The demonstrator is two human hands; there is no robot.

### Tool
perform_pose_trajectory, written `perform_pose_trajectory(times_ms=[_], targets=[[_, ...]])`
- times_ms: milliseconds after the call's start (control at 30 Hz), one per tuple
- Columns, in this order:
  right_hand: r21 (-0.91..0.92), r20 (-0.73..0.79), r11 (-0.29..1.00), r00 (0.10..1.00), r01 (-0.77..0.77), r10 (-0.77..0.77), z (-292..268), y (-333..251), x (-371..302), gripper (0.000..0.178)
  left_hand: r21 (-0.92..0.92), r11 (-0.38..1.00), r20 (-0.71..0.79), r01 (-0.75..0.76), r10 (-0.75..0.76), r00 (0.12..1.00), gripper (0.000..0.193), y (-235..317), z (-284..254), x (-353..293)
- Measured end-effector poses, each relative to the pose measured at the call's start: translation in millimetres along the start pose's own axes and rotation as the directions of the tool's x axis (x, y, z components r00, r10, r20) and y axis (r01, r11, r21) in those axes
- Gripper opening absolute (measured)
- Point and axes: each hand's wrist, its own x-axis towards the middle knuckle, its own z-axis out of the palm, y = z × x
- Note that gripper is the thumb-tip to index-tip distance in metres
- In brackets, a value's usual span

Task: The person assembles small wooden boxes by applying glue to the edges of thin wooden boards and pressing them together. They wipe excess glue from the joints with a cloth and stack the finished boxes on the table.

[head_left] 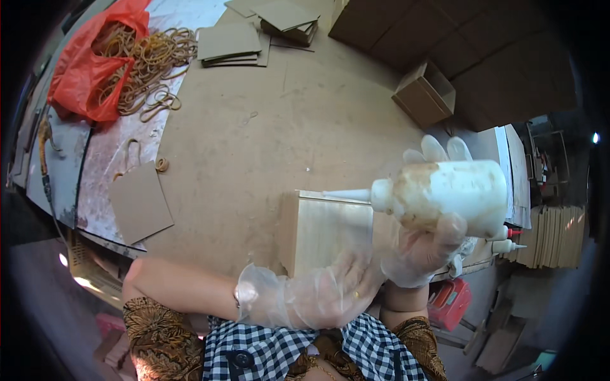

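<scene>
My gloved right hand (438,244) is closed round a white squeeze bottle (460,190) with brownish stains. The bottle lies on its side in the air, its thin nozzle pointing left over the far edge of a pale wooden box (333,228). That box sits on the table right in front of me. My left hand (333,295), also in a clear glove, reaches across the box's near end. Its fingers are stretched out and a little blurred, and they hide the near part of the box.
A brown board covers the table (254,127). At the far left a red plastic bag (89,82) spills rubber bands (159,57). Thin panels (229,44) are stacked at the back, and one panel (141,202) lies at left. A small open box (426,95) stands back right, near large cartons (508,63).
</scene>
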Motion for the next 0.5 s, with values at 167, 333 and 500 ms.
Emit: perform_pose_trajectory(times_ms=[167, 333, 500], targets=[[0.048, -0.198, 0.996, 0.978, 0.071, -0.060, 4, 23, -2, 0.101, 0.133, 0.968, 0.080, -0.212, 0.203, 0.976, 0.037, -14, -6, -1], [0.111, -0.161, 0.980, 0.976, 0.168, -0.149, 0, 41, 0, 0.098, 0.213, 0.964, 0.034, -0.160, 0.156, 0.987, 0.036, -5, 7, -8], [0.237, -0.106, 0.966, 0.992, 0.099, -0.075, 3, 40, 0, 0.089, 0.133, 0.981, -0.002, -0.142, 0.143, 0.990, 0.034, -10, 4, -8]])
